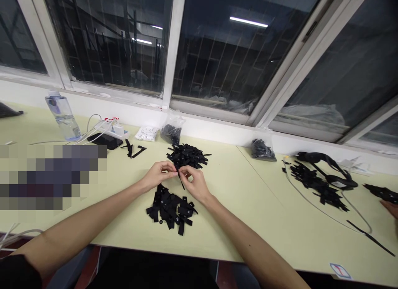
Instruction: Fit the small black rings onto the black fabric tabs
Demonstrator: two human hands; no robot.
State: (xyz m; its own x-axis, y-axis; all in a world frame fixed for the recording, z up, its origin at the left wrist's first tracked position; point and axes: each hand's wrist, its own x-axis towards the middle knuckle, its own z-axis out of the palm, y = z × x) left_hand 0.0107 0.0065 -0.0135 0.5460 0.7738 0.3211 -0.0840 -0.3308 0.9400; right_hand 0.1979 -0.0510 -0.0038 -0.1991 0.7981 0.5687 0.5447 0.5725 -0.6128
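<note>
My left hand (159, 173) and my right hand (193, 182) meet over the pale green table (236, 206), fingers pinched together on one small black strap piece (180, 178) that hangs down between them. Just beyond the hands lies a heap of loose black strap pieces (187, 155). Below the hands, nearer to me, sits a second heap of black strap pieces (171, 209), with a tiny black round part (161, 222) at its front edge.
A water bottle (62, 115), a phone (105, 140) and a white power strip (113, 129) with cables stand at the left. Small plastic bags (170, 131) lie by the window sill. Another bag (263, 150), black straps (320, 183) and another person's fingers (391, 207) are at the right.
</note>
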